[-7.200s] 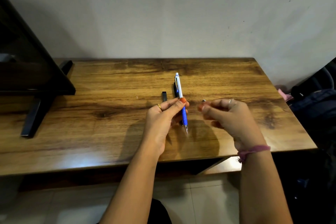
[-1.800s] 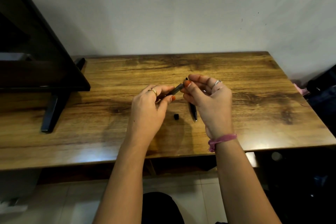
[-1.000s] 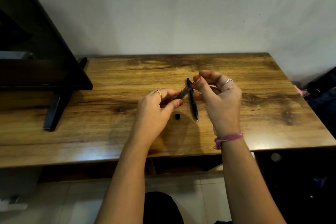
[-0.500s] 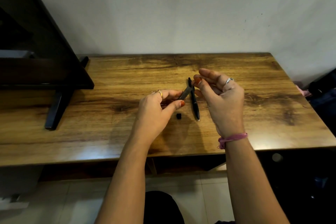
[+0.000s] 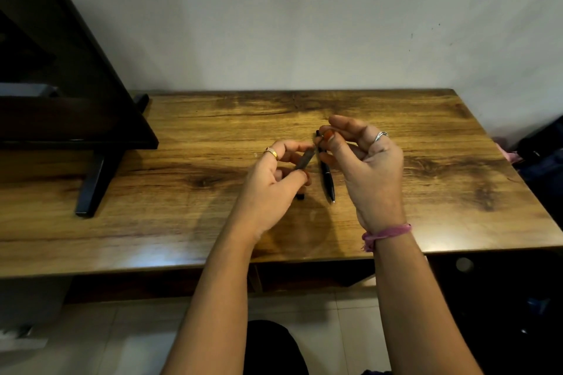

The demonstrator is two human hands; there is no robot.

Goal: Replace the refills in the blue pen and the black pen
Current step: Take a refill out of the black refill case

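**Operator:** State hand condition, nearest items first.

**Inspector:** At frame centre, the left hand [image 5: 274, 179] pinches a short dark pen section [image 5: 305, 159] between thumb and fingers, tilted up toward the right. The right hand [image 5: 365, 167] has its thumb and forefinger closed together at that section's upper end; whatever they pinch is too small to identify, possibly a refill or spring.

**Operator:** Location of the task items?

**Inspector:** A black pen part [image 5: 327, 178] lies flat on the wooden table [image 5: 182, 222], just right of the left hand, tip toward the lower edge of the frame. A small black piece [image 5: 300, 196] sits on the table just below the left thumb. No blue pen is visible in frame.

**Operator:** Failure modes from here?

**Inspector:** Three, by judgement. One: the thin item slips from the right-hand pinch, caused by a small contact area, and rolls off the near edge. Two: misalignment at the section's mouth bends or jams the insert. Three: a wrist lowering brushes the loose black piece or the lying part and sends it rolling.

**Operator:** Further back?

**Inspector:** A dark monitor [image 5: 61, 94] on its stand occupies the upper left, well apart from the work; low risk.
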